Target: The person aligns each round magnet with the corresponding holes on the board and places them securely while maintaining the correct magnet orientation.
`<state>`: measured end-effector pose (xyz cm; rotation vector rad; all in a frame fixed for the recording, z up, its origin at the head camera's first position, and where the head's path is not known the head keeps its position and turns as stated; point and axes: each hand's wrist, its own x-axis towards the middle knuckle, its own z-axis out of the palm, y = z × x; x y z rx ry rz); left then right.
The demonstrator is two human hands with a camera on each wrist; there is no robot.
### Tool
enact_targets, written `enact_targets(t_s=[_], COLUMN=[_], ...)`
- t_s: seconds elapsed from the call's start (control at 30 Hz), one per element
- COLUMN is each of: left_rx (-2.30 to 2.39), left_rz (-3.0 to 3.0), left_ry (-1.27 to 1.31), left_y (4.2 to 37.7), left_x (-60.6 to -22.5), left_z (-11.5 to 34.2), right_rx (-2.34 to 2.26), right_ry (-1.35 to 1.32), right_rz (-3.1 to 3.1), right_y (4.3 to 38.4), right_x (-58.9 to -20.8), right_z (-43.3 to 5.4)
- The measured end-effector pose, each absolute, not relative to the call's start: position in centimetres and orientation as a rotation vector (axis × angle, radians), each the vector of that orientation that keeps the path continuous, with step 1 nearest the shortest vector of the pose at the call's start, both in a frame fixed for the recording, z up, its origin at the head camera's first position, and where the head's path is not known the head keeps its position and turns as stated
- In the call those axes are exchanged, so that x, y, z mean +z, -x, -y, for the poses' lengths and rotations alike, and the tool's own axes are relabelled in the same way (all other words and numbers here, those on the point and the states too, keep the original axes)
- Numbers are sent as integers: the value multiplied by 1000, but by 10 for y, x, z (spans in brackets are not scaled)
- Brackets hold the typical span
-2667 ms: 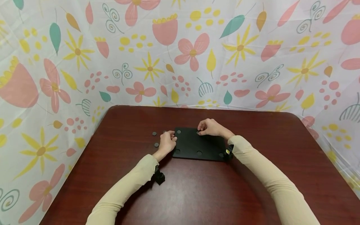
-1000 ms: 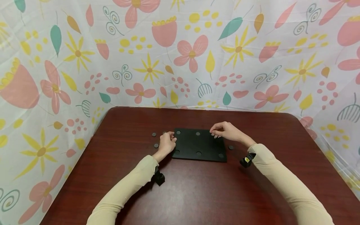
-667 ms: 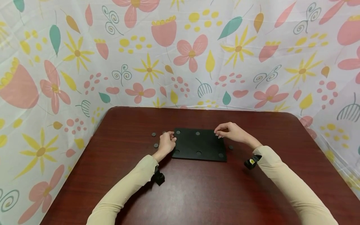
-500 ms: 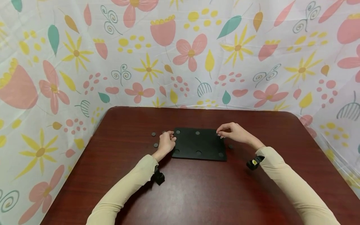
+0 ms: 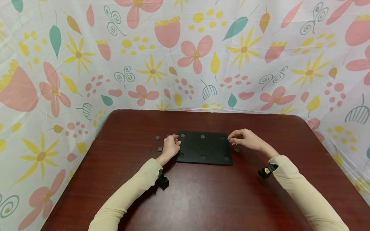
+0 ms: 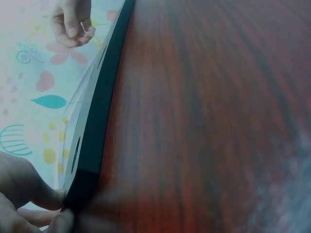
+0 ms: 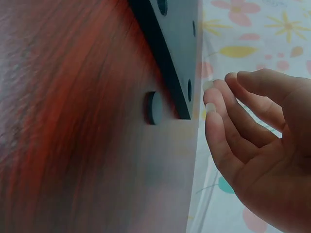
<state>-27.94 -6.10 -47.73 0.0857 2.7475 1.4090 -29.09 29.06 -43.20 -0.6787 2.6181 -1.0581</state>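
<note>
A flat black board (image 5: pixel 202 147) with round recesses along its far and near edges lies on the table. My left hand (image 5: pixel 171 146) pinches its left edge; in the left wrist view, the thumb and fingers (image 6: pixel 58 199) meet at the board's corner. Off the far right corner, my right hand (image 5: pixel 247 139) hovers with loosely bent fingers and nothing between them. A small dark disc (image 7: pixel 154 108) stands out on the table beside the board in the right wrist view. The far middle recess (image 5: pixel 202 136) looks greyer than the near middle recess (image 5: pixel 204 157).
Left of the board lie several small dark discs, among them a far disc (image 5: pixel 157 138) and a nearer disc (image 5: pixel 160 149); another is partly behind the left hand. A floral curtain (image 5: pixel 185 57) hangs behind the brown table (image 5: pixel 190 199).
My right hand has moved right from the far middle recess, past the far right corner, and off the board, uncovering the disc on the right. The left hand has stayed at the left edge.
</note>
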Motion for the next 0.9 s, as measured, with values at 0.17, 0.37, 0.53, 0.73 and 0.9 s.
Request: enact_targets(t_s=[0.17,0.37,0.53,0.73,0.9], left_rx=[1401,1406,1417,1423,1417], left_rz=[-2747,-2740,-2732,-2731,-2738], left_ry=[-67,-82,-83,-69,-69], left_y=[280,280,281,280,280], left_x=[-477,-476,-477,-477,-477], left_z=[62,62,61,61,60], right_rx=[-1025,-1014,-1018,-1002,-982], right_ry=[657,654,631,614,630], right_rz=[-2635,-2668,-2662,-2650,-2643], right_y=[288,283,283,283,280], right_x=[-436,-436,-438,-441,-441], right_z=[-296,-301,-307,-313,-316])
